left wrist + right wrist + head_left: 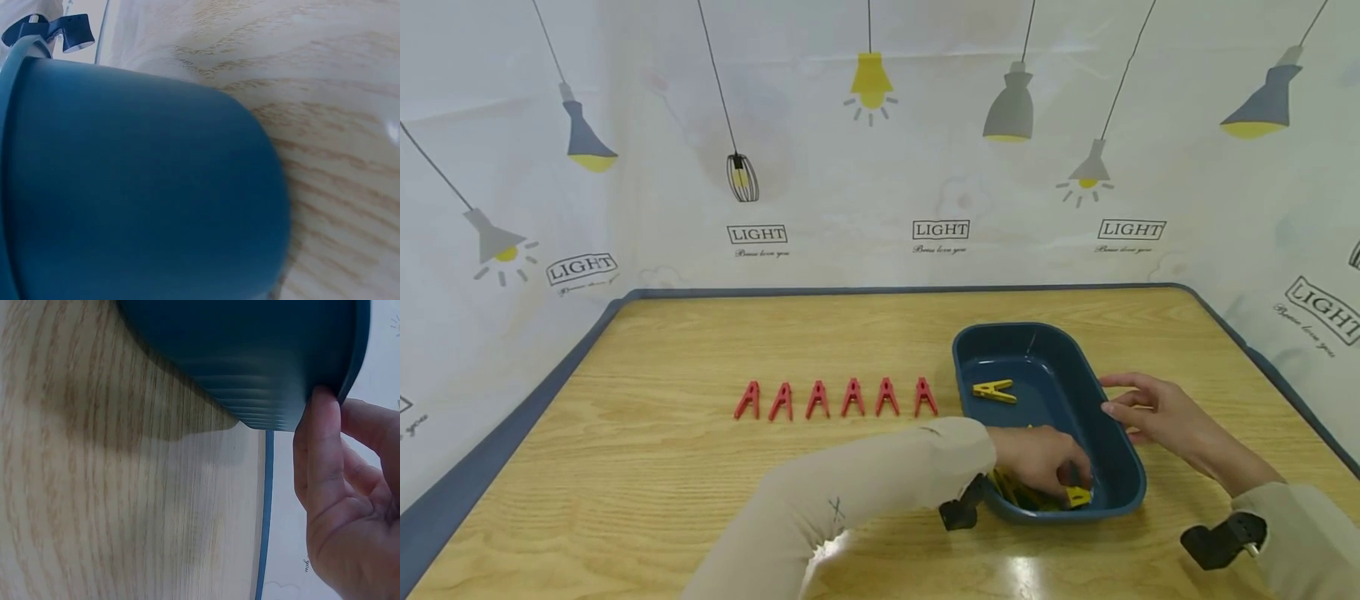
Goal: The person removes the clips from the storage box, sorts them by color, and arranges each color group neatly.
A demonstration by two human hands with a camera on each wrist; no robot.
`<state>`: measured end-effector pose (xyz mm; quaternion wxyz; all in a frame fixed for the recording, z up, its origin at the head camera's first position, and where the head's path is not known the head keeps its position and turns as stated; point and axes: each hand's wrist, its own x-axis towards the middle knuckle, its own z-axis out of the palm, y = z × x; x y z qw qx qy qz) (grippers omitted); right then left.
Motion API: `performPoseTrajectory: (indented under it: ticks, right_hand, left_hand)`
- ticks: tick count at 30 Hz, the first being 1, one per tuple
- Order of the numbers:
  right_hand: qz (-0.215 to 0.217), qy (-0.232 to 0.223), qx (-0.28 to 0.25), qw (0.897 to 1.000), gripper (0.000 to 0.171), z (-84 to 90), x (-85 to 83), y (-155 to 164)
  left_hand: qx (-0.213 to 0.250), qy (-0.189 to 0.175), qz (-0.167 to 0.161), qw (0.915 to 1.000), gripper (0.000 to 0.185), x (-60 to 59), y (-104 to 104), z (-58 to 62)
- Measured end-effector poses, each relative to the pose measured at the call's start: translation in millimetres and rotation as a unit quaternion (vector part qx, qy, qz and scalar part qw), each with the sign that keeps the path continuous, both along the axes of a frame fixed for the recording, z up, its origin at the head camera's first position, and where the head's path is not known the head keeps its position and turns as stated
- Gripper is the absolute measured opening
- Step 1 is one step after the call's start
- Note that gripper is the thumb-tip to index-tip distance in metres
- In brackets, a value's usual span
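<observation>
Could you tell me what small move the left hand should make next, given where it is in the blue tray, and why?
Probably lift one yellow clothespin out of the blue tray. The left hand is already curled over the yellow pins at the tray's near end, the right hand steadies the far rim, and six red clothespins stand in a row on the table.

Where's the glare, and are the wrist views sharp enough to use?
Head view: sharp, with ceiling-light glare on the table near the front edge. Left wrist view: the blue tray wall fills the frame, soft and too close. Right wrist view: the right hand is fairly clear, tray shadow on wood.
</observation>
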<state>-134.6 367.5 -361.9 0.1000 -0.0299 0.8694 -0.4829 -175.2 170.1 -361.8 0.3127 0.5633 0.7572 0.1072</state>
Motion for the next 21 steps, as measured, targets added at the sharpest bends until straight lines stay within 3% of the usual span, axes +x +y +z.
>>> performPoseTrajectory:
  ticks: [11, 21]
  right_hand:
    - [0.0, 0.006, 0.006, 1.0, 0.054, -0.3, 0.1, -0.6]
    - [0.0, 0.0, 0.001, 1.0, 0.054, -0.6, -0.7, -1.1]
  left_hand:
    - [0.046, 0.016, -0.008, 0.9988, 0.035, 0.5, -9.9, -1.9]
    - [0.105, -0.034, 0.033, 0.9933, 0.035, -3.0, -21.8, 0.6]
